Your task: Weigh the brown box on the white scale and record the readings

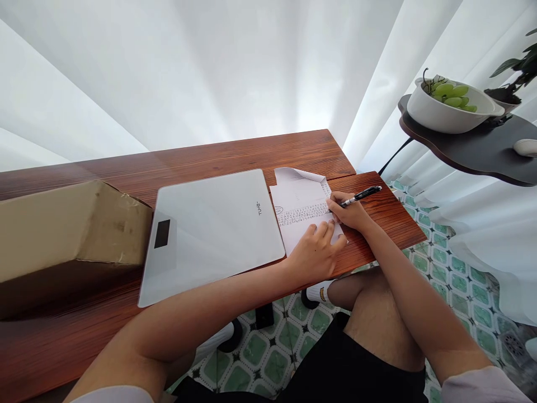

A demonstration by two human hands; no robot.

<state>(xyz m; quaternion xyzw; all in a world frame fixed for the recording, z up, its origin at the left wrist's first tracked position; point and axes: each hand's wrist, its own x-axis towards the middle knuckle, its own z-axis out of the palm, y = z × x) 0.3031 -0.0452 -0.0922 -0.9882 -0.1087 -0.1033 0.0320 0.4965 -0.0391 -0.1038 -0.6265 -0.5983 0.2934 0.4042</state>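
My right hand (347, 209) is closed around a black pen (361, 195), its upper end pointing up and to the right. The pen's tip is hidden behind my fingers, over a sheet of white paper (297, 193). Rows of small dark writing run across the middle of the sheet, and its far edge is folded and curled. My left hand (318, 252) lies with fingers stretched out on the near part of the paper, holding nothing. Left of the paper is a flat white scale (213, 229) with a dark display, its edge close to my left wrist.
A cardboard box (71, 235) stands at the left of the reddish wooden table (293, 144). To the right, a dark shelf (465, 148) bears a white bowl (440, 116) of green grapes (453, 95) and a potted plant (518, 75). White curtains (235, 73) hang behind.
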